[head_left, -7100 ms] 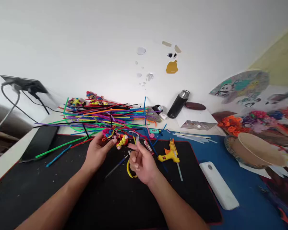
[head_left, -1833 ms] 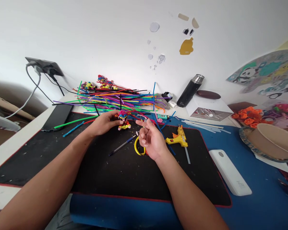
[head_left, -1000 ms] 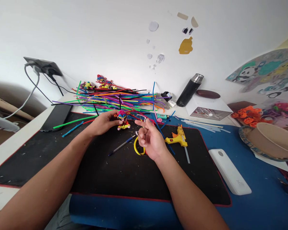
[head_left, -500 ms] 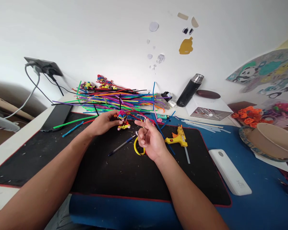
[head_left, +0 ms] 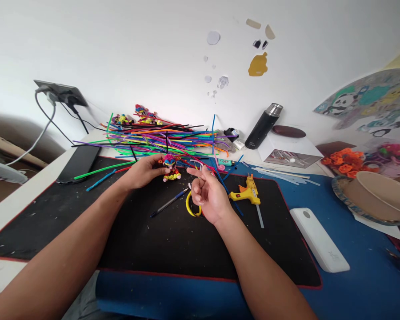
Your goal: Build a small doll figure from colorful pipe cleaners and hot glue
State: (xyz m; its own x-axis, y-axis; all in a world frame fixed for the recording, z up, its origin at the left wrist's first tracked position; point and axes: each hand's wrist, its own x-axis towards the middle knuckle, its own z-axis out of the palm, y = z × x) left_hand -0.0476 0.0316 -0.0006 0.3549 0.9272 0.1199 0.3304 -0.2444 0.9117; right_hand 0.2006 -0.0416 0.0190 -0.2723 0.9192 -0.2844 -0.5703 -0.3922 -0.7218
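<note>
My left hand [head_left: 149, 171] reaches in from the left, thumb and fingers closed on a small doll [head_left: 171, 169] made of bright pipe cleaners. The doll stands upright over the black mat, with a pink and blue head and yellow at its base. To its right, my right hand [head_left: 208, 191] is turned palm up, with the index finger stretched toward the doll and the other fingers loosely curled. Nothing shows in that hand. Partly under it lie yellow-handled scissors [head_left: 188, 205]. A blue pen [head_left: 168, 204] rests on the mat between my forearms.
A yellow glue gun [head_left: 248, 192] lies right of my right hand. Behind the hands spreads a heap of pipe cleaners [head_left: 160, 138], with more dolls [head_left: 146, 116] at its back. A black flask [head_left: 263, 126], a phone [head_left: 79, 162] and a white power bank [head_left: 320, 240] surround the mat [head_left: 153, 249].
</note>
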